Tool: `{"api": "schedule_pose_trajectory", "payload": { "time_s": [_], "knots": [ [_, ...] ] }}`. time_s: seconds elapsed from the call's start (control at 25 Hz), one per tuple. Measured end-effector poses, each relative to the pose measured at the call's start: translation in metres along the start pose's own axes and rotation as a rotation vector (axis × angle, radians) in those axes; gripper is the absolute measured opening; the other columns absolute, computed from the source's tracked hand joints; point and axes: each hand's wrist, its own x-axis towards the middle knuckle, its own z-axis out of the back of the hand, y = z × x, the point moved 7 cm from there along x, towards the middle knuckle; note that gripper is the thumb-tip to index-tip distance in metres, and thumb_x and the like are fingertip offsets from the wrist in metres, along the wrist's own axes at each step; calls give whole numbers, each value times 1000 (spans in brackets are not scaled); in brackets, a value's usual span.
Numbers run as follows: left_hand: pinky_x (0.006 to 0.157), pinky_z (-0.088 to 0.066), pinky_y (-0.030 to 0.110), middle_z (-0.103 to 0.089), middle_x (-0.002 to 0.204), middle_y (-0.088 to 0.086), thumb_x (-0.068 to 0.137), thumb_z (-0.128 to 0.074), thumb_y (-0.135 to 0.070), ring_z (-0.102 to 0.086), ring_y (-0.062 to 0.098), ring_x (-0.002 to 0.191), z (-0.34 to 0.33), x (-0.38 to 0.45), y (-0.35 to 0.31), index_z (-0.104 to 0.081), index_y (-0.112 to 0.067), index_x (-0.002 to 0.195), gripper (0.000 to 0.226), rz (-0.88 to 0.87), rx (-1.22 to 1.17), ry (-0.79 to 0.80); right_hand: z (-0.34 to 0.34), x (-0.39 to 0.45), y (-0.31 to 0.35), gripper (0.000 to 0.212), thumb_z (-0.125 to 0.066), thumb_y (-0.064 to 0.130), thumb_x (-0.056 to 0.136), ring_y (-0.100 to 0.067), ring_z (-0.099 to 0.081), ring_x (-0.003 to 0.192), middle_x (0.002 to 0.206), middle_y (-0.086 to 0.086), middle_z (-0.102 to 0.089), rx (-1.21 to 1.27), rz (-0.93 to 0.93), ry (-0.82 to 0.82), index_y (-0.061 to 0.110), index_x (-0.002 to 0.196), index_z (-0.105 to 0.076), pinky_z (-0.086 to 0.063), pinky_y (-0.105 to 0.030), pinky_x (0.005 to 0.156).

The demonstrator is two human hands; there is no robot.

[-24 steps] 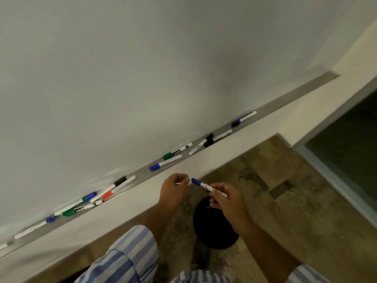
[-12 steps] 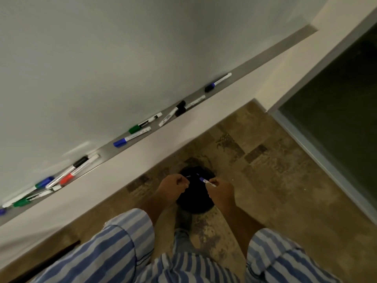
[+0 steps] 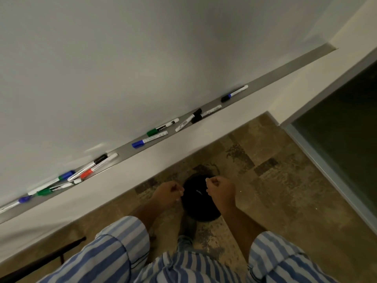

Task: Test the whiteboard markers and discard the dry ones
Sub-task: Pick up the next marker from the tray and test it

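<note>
Above the black bin (image 3: 201,209), both hands curled, left hand (image 3: 167,194), right hand (image 3: 221,189), holding nothing.

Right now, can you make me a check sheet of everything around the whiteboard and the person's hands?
Surface: long grey metal marker tray under the white whiteboard.
Job's things: capped whiteboard markers lie along the tray, among them a blue-capped marker, a green-capped marker and a red-capped marker; round black bin on the floor, a faint pale streak inside.
Clutter: nothing seen.
Hands: left hand and right hand over the bin, fingers curled; anything pinched is too small to tell.
Cables: nothing seen.
Surroundings: brown tiled floor, dark glass panel, striped sleeves.
</note>
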Motion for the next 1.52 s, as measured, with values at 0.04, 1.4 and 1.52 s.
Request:
{"api": "schedule_pose_trajectory", "payload": {
  "time_s": [0.04, 1.4, 1.52],
  "knots": [
    [70, -54, 27, -74, 85, 1, 98, -67, -9, -69, 15, 79, 7, -3, -2, -72, -25, 90, 18, -5, -16, -34, -5, -3, 11, 32, -73, 35, 98, -20, -74, 64, 63, 1, -73, 14, 14, 11, 20, 70, -71, -65, -50, 73],
    [108, -55, 50, -59, 147, 7, 99, -67, -9, -61, 25, 125, 160, 5, -10, -49, -17, 150, 55, 54, -451, -611, -99, 38, 236, 64, -77, 21, 96, -28, -56, 137, 159, -10, -42, -290, 390, 198, 9, 152, -49, -48, -35, 113],
    [109, -54, 49, -58, 148, 6, 100, -65, -7, -60, 27, 128, 159, 9, -14, -50, -18, 151, 54, 48, -450, -584, -98, 40, 235, 62, -77, 20, 97, -28, -53, 142, 156, -9, -49, -257, 386, 227, 10, 152, -50, -46, -36, 116]
  ]
}}
